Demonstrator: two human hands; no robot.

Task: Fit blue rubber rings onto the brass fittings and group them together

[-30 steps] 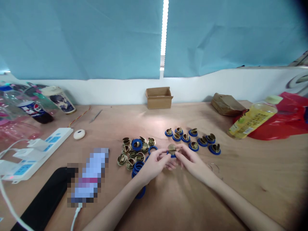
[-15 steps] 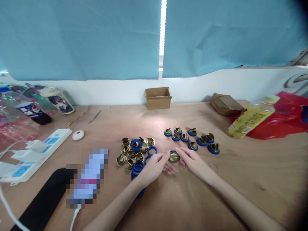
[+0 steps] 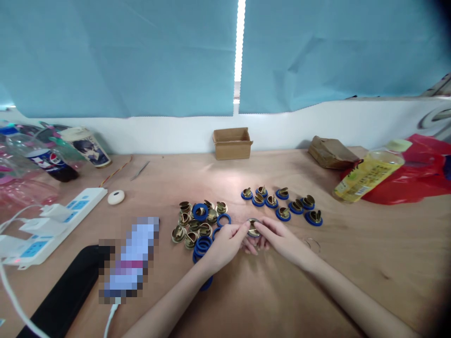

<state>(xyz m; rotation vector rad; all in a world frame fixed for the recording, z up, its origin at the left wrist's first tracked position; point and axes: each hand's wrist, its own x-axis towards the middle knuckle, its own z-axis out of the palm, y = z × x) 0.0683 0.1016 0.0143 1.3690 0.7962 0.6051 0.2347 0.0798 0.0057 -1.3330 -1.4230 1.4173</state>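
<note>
Brass-coloured metal piece (image 3: 253, 230) is held between the left hand (image 3: 227, 241) and right hand (image 3: 281, 237), over the middle of the table (image 3: 369, 263), well out from its back edge. Fingers of both hands clamped on its rim, thumbs nearly meeting on top. Can't tell if a blue ring is fully seated on it. Progress, my read: nine ringed pieces (image 3: 283, 213) sit toward the table's right edge; about a dozen unringed pieces (image 3: 179, 234) plus loose blue rings (image 3: 198, 254) remain toward the left edge. Cardboard box (image 3: 232, 151) at the back edge. Versus one second ago: held piece lies flatter, thumbs closer together; both groups unchanged.
</note>
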